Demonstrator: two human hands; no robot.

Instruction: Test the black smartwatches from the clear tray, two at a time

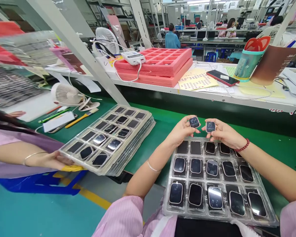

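Note:
My left hand [181, 131] holds a small dark smartwatch body [194, 122] by its edges. My right hand [224, 133], with a red bead bracelet at the wrist, holds a second watch body [210, 126] right beside the first. Both hands hover over the far edge of a clear plastic tray [171, 164] that rests on my lap and the green table edge. Most of its pockets hold watch bodies; two pockets in the far left corner look empty.
At left, a co-worker's hand [55, 160] grips a stack of clear trays [140, 131] with several watch bodies. Behind lie a small white fan [65, 93], pens, a brush, pink foam trays [160, 62], a phone [222, 77] and a cup. People work at distant benches.

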